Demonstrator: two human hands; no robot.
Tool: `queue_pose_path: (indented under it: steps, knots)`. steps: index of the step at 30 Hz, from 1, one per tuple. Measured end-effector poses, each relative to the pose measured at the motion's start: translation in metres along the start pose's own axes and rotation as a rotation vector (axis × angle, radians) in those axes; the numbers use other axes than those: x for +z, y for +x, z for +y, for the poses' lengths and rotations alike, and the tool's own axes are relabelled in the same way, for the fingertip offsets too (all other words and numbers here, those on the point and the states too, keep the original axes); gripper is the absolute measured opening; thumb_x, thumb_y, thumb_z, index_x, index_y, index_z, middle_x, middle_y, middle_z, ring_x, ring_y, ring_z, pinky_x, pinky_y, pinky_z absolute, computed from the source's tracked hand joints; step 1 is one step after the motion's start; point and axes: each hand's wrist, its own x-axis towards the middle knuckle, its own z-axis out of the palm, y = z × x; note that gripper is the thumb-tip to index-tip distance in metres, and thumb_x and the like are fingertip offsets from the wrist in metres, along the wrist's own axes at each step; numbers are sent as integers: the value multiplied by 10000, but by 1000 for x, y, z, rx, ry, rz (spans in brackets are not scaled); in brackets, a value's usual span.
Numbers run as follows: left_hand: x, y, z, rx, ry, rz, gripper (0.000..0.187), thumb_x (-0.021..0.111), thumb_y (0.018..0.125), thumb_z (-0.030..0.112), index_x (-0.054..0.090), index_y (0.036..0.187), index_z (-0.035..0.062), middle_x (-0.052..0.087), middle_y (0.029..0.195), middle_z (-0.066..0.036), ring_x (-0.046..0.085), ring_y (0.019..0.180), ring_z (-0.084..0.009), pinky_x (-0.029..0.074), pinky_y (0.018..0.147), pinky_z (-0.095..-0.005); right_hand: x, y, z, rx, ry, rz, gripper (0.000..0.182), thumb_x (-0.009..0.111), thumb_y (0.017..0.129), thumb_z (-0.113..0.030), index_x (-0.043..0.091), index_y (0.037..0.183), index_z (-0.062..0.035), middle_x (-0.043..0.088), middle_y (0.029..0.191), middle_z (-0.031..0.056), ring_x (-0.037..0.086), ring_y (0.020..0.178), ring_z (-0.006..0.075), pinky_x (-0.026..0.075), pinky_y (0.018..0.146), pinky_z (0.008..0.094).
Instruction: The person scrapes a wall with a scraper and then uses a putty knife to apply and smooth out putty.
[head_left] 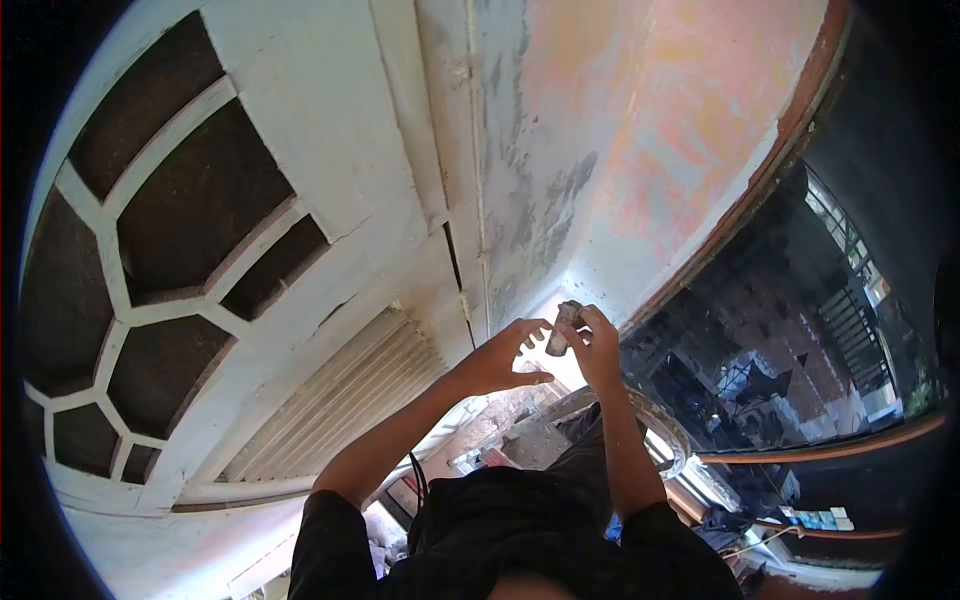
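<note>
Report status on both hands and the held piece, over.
Right hand: grip on grey-brown block. Left hand: open, beside block. White panel off to the left, not between them.

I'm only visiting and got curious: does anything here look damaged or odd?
Yes: right of the white louvred panel, the pink-and-white wall looks worn, its paint patchy and uneven, with dark grey smudges.

Worn white door (300,60) with dark panels (200,200), slatted section (340,400); patchy pink-grey wall (650,140); bright barred window (850,240).
</note>
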Motion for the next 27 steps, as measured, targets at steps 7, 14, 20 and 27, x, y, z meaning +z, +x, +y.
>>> queue_pose_path:
  steps: [7, 14, 20, 27]
  knots:
    - [12, 21, -34, -236, -282, -4, 462, 760, 738, 117, 511, 1114, 15, 583, 951, -74, 585, 907, -146, 499, 799, -299, -7, 2, -7, -36, 104, -90, 209, 605, 847, -99, 596, 972, 68, 596, 871, 102, 608, 754, 151, 501, 670, 252]
    - [-2, 16, -32, -297, -673, -20, 361, 710, 739, -24, 566, 1069, -2, 598, 916, -54, 596, 857, -143, 509, 792, -281, -15, 2, 10, 208, 583, -154, 227, 625, 840, -39, 618, 1043, 62, 667, 903, 108, 609, 816, 123, 497, 705, 259]
    - [-1, 15, -21, -289, -756, 30, 199, 689, 795, 55, 596, 969, 22, 608, 939, -63, 605, 875, -149, 517, 791, -301, -9, 2, -9, 183, 702, -33, 216, 607, 825, 11, 599, 1040, 31, 630, 818, 68, 608, 766, 126, 504, 683, 260]
    - [11, 15, -3, -360, -717, 51, 164, 647, 843, 75, 562, 973, 23, 580, 993, -56, 609, 871, -145, 531, 673, -237, -15, -13, 15, 180, 336, 30, 206, 606, 805, 43, 586, 1008, 14, 585, 869, 64, 583, 787, 95, 519, 595, 228]
